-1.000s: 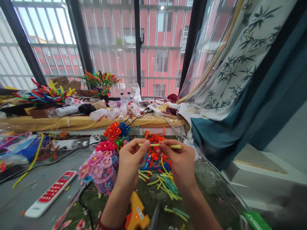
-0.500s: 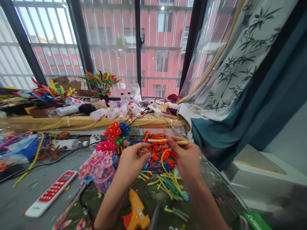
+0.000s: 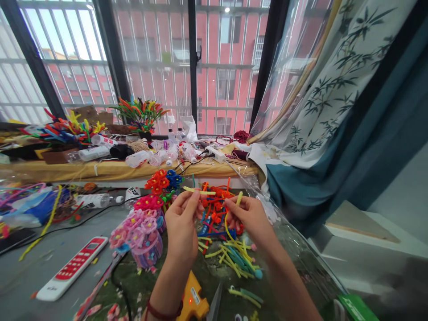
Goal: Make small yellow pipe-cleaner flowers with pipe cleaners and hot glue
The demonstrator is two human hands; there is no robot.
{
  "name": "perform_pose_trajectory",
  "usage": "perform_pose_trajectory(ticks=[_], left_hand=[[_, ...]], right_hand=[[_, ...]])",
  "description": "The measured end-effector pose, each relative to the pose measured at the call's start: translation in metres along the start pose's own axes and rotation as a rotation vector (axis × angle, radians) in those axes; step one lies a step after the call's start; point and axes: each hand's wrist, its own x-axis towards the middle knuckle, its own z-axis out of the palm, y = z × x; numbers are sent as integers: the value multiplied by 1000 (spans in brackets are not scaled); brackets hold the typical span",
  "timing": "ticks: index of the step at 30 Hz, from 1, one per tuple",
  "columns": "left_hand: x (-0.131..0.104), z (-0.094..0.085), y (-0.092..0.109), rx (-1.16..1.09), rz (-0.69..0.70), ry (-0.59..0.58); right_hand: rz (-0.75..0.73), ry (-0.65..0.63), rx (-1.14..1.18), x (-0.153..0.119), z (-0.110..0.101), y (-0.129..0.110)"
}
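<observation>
Yellow fuzzy stem (image 3: pixel 207 193) is being pinched by the left hand (image 3: pixel 183 220), thumb and fingers clamped on it, both ends sticking out sideways. Second yellow stem (image 3: pixel 240 198) is being gripped by the right hand (image 3: pixel 247 217), fingers closed round it, tip pointing up. Hands are being held apart above the surface (image 3: pixel 209 277). Orange-red pile (image 3: pixel 218 200) is being partly screened by the fingers. Loose yellow and teal strips (image 3: pixel 238 261) are being carried by the surface, just below the right hand. Yellow glue gun (image 3: pixel 194 299) is being partly covered by the left forearm (image 3: pixel 172 278); its red light is being shown. Scissors blade (image 3: pixel 216 303) is being seen just beside it. Pink flower pot (image 3: pixel 146 252) is being seen left of the left hand, red-and-white remote (image 3: pixel 74 267) farther left. Bottles (image 3: pixel 137 159) are being supported on the ledge (image 3: pixel 110 171) behind.
</observation>
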Motion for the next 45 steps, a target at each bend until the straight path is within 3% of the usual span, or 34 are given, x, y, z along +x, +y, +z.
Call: perform_pose_trajectory(ticks=[3,8,12,16,21,23,25,27,39,45], left_hand=[[3,-2,0,-2,-29,3],[5,-2,-1,12,-66,-7],[8,-5,0,19,-87,-6],[10,-7,-2,15,-108,-13],[2,0,-2,-33,-92,-35],[-4,4,0,-64,-75,-43],[-10,9,2,-85,-58,-46],[-14,11,3,-87,-40,-40],[-17,12,-6,10,66,-143],[-12,7,-12,-5,81,-205]], right_hand=[[159,-115,-237,4,-14,22],[452,-489,-591,-1,-15,48],[477,-608,-739,-5,-6,51],[316,-528,-761,-4,-4,43],[-5,-362,-542,2,7,20],[-106,-324,-332,2,16,12],[-234,-239,112,-2,25,6],[-288,-167,375,-6,32,3],[-271,130,668,-12,49,-3],[-106,110,716,-16,47,-14]])
